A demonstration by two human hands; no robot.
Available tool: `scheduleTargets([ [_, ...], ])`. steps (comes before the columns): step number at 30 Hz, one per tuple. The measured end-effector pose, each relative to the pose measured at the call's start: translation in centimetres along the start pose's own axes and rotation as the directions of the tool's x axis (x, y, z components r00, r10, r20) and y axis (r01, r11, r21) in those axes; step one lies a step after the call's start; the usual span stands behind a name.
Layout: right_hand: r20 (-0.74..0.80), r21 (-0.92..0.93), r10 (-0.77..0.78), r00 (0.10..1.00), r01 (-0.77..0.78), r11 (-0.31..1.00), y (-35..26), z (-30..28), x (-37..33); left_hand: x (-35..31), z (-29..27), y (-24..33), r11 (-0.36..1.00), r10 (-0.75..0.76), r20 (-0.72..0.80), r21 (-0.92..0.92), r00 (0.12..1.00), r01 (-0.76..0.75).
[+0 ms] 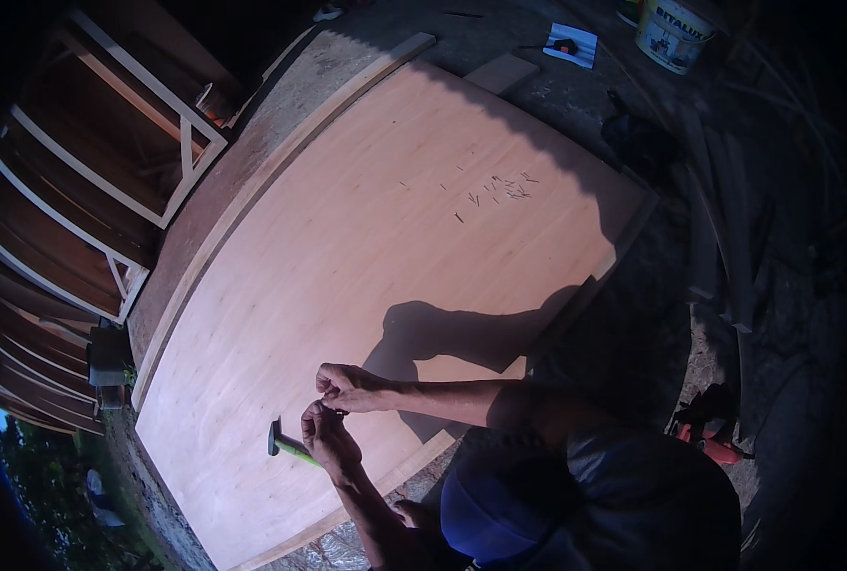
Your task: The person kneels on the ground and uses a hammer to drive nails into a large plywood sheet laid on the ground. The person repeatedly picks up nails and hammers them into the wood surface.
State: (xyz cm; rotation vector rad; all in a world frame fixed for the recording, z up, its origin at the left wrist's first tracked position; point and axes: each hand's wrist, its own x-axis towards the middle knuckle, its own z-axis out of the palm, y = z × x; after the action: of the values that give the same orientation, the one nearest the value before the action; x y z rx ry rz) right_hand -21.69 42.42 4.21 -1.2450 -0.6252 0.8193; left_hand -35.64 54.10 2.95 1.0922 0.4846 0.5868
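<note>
Lying on the plywood sheet (252,314), just beside the left hand (331,442): a hammer (297,449), dark head leftmost, green handle slanting down and rightward, far end lost at that hand. Fingers bent and gathered close to the right hand (349,388); cannot tell whether either grasps anything small. Right forearm (442,402) stretched in from the right, left forearm (373,519) angled up from below.
</note>
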Motion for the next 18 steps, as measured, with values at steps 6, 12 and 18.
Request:
scheduleTargets([
  [6,0.344,-0.707,-0.376,0.860,0.501,0.499,8.7,10.3,-4.4,0.3,-0.3,9.0,0.941,0.315,-0.606,0.297,0.731,-0.160],
  [12,0.721,-0.260,0.009,0.693,0.257,0.931,10.5,10.5,-4.2,0.8,6.2,10.8,0.945,0.298,-0.459,0.269,0.837,-0.189],
  [18,0.629,0.120,0.087,0.773,-0.207,0.971,10.7,4.5,-4.7,0.0,16.3,8.8,0.942,0.279,-0.130,0.230,0.952,-0.245],
])
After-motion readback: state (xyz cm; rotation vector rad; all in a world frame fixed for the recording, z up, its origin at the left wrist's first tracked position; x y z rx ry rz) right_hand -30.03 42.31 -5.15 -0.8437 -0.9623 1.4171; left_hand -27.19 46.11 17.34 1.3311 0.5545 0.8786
